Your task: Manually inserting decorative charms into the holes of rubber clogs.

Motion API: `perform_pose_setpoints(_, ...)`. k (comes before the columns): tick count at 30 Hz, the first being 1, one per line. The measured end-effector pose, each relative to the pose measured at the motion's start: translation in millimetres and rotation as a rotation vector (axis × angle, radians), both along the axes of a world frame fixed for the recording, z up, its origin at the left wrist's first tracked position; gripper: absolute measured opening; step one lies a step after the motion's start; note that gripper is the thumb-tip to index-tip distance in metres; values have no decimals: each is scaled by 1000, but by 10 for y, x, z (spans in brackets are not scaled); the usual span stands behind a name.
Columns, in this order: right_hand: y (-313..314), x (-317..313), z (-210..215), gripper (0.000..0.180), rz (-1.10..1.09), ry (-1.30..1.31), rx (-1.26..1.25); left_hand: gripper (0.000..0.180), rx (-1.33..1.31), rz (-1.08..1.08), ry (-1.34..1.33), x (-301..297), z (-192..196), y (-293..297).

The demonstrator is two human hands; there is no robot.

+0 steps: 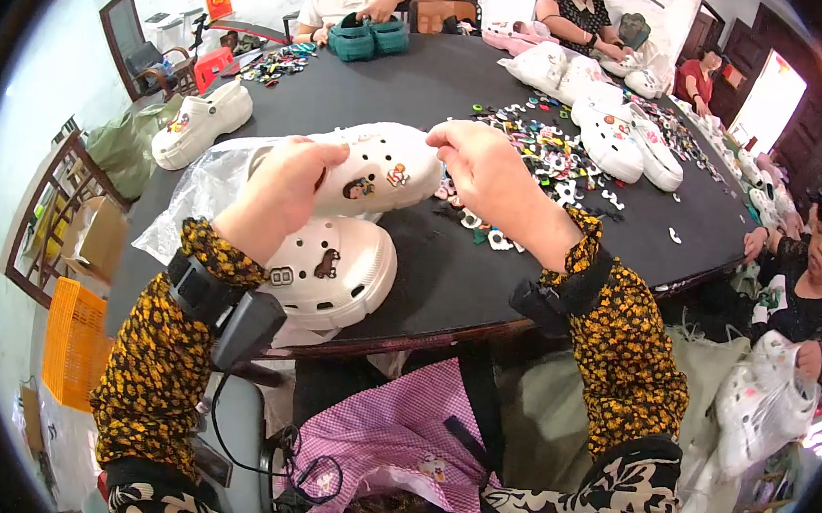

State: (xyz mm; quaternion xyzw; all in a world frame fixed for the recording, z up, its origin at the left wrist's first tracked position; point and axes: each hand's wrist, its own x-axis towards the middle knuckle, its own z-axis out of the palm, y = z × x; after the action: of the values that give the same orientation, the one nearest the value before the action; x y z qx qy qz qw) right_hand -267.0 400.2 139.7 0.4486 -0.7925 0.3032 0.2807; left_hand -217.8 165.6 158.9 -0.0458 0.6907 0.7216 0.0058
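My left hand [282, 187] grips a white clog [401, 156] by its opening, thumb on top. Small charms sit on this clog's upper, among them a dark-haired figure. At the toe end my right hand [495, 175] is closed in a pinch, its fingertips against or just beside the shoe; what they hold, if anything, is hidden. Below the held shoe a second white clog [357, 277] rests near the table's front edge, with a brown animal charm and a small square one. Clear plastic wrap [191, 198] lies left of my left hand.
Loose colourful charms [547, 152] spread over the black table [447, 283] to the right. Another white clog [206, 126] stands at left; more white clogs [610, 137] lie at right. Co-workers sit around the far and right sides, one handling green clogs [369, 39]. An orange crate [74, 343] stands at left.
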Motion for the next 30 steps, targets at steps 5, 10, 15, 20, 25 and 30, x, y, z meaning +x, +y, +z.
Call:
perform_pose_setpoints(5, 238, -131, -142, 14, -54, -186, 13, 35, -227, 47, -48, -94, 8, -87)
perform_pose_setpoints(10, 344, -196, -270, 17, -109, -278, 61, 38, -623, 7, 134, 52, 93, -97)
perform_pose_setpoints(15, 398, -269, -385, 20, -100, -297, 144, 38, -800, -53, 315, 257, 47, -205)
perform_pose_setpoints(20, 426, -300, -450, 19, -104, -395, 293, 31, -981, 115, 518, 631, -86, -330)
perform_pose_setpoints(25, 261, -362, -557, 19, -73, -373, 315, 27, -868, 280, 586, 849, -416, -395)
perform_pose_setpoints(30, 146, -349, -569, 19, -136, -324, 542, 28, -850, 358, 693, 899, -424, -287)
